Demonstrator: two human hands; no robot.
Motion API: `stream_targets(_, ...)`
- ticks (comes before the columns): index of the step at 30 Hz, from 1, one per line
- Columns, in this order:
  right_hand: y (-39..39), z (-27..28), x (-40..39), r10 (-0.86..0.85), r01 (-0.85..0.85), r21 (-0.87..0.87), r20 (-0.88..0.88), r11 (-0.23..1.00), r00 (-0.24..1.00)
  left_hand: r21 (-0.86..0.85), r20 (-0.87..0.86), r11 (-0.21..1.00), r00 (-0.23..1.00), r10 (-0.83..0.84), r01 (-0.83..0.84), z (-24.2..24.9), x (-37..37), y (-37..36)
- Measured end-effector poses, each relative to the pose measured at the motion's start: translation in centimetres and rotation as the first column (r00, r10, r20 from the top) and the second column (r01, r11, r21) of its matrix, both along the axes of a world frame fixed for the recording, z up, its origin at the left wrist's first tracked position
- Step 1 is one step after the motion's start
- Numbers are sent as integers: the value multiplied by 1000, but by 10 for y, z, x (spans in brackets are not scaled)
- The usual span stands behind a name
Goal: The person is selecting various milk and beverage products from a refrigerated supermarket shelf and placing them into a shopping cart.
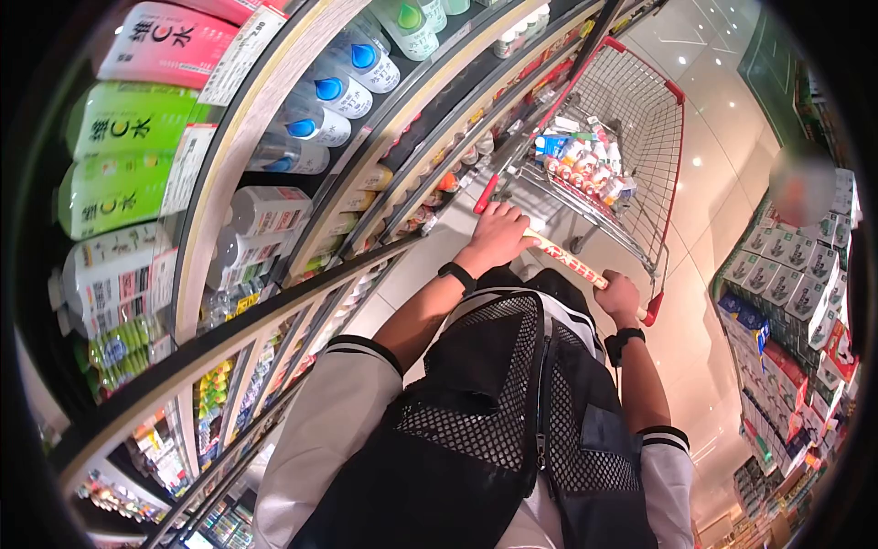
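Observation:
Both of my hands are wrapped around the handle (569,263) of a shopping cart. My left hand (498,235) grips it near the red left end, beside the shelves. Toward the other end, my right hand (619,298) is closed on the same bar, close to the red corner piece. Ahead of the bar is the wire basket of the shopping cart (651,119), edged in red. Inside lie several bottles with white and orange colouring (583,165) and a blue-and-white package (551,145). Their exact kinds are too small to tell.
Curved shelves on the left hold pink (169,44), green (137,119) and clear bottles (334,91), close to my left arm. Stacked boxes (777,274) stand along the right. Shiny floor tiles (709,197) run between them. A blurred shape (800,188) shows at the far right.

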State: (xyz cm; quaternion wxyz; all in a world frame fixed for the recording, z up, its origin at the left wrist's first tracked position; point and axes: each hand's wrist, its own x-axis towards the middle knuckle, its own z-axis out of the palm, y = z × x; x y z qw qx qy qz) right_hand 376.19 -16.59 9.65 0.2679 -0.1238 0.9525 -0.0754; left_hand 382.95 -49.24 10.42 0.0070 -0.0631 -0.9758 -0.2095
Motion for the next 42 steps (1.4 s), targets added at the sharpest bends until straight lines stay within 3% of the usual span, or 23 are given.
stream_targets(12,35,-22,10,39,-57,-148,-123,987,992,-229,-11,970,997,80,-80,-10,10,36)
stream_targets(15,41,-28,17,46,-72,-179,-150,981,988,-250,-264,967,964,-13,-55,-13,19,40)
stream_targets(18,50,-27,33,49,-85,-203,-176,976,983,-241,-266,968,964,-1,-65,-18,36,48)
stream_targets(20,54,-23,43,93,-127,-183,-180,975,979,-205,-220,976,975,23,-69,-20,49,53)
stream_targets(24,63,-26,72,94,-153,-221,-257,963,962,-162,-303,984,953,19,-71,-21,81,63)
stream_targets(30,69,-21,117,70,-105,-143,-228,984,971,-102,-131,981,979,153,-167,-12,131,85)
stream_targets(31,73,-25,124,69,-100,-120,-237,988,969,-100,8,980,985,175,-173,-11,138,89)
stream_targets(32,75,-30,131,76,-106,-116,-240,988,968,-96,6,979,983,181,-180,-11,146,88)
stream_targets(34,77,-31,147,69,-89,-80,-220,993,973,188,89,966,983,161,-176,4,160,82)
stream_targets(36,75,-30,158,59,-73,-65,-194,995,979,275,110,930,969,221,-244,25,165,68)
stream_targets(38,84,-31,169,93,-106,-66,-178,992,980,243,-113,879,888,446,-410,44,166,43)
stream_targets(42,82,-24,186,85,-90,-28,-142,996,986,228,-335,778,703,627,-585,36,165,-56)
